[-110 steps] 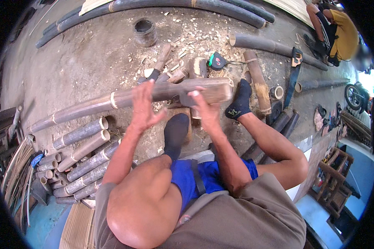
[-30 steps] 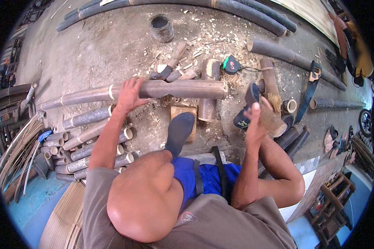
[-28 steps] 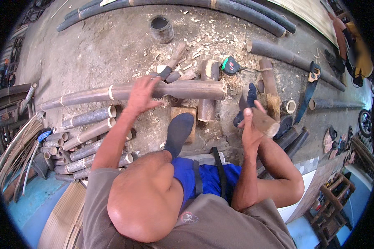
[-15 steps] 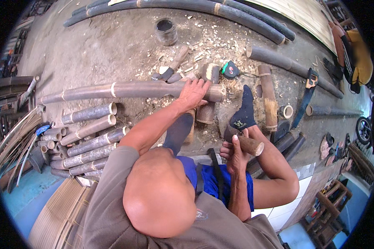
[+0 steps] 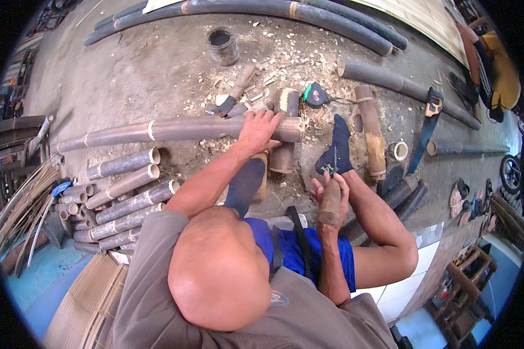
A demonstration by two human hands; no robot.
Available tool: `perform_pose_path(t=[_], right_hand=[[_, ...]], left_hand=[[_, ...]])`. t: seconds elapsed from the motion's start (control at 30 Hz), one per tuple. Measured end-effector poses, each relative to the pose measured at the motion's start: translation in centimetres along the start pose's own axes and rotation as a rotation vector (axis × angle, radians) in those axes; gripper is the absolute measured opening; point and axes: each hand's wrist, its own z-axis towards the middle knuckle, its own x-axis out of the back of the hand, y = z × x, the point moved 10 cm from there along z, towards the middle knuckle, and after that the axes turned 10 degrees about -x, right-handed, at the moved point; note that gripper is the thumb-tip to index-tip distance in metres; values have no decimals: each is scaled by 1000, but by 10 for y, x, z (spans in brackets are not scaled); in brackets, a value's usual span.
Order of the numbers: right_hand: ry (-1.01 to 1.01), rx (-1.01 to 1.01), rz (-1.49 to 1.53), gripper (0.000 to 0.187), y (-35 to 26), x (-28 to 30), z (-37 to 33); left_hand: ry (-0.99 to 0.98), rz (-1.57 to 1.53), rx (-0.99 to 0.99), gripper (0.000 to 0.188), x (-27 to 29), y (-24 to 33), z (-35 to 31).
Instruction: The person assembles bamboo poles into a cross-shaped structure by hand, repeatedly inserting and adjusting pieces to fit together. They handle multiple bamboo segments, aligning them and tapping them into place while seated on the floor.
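"Where is the bamboo pole [image 5: 192, 128]?"

"It lies sideways in front of the person. Near its right end, it rests across a short fat piece of bamboo [image 5: 282, 158]."

"What is the left hand [image 5: 257, 134] doing?"

"It lies on top of the pole, near that right end. The fingers bend over the far side."

"And the right hand [image 5: 342, 199]?"

"It holds a brown wooden handle [image 5: 330, 210] above the bent right leg. The fingers curl around it. A thin blade [image 5: 335, 156] sticks out past them, and we see only its edge."

"What is close by?"

"A black and green tape measure [image 5: 315, 95] sits just past the pole. Lots of wood chips [image 5: 282, 60] lie around there."

"And farther out?"

"A saw [image 5: 427, 131] is on the right, and cut bamboo pieces [image 5: 128, 220] are piled on the left. A dark pot [image 5: 223, 49] stands beyond the pole. Someone in yellow [image 5: 502, 75] is at the far right."
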Motion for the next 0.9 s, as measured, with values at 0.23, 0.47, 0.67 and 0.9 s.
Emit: perform_pose_path(t=[0.23,0.47,0.67,0.9], right_hand=[[-181,117,163,29,-22,-7,-3],[93,107,-212,56,-27,-17,16],[42,193,-794,37,-30,-54,46],[45,177,-1082,34,-22,-86,78]], left_hand=[[-39,-16,42,83,8,3,3],[8,-141,182,74,2,-10,10],[-39,-160,295,73,-1,-15,16],[-40,-153,329,74,3,-13,15]])
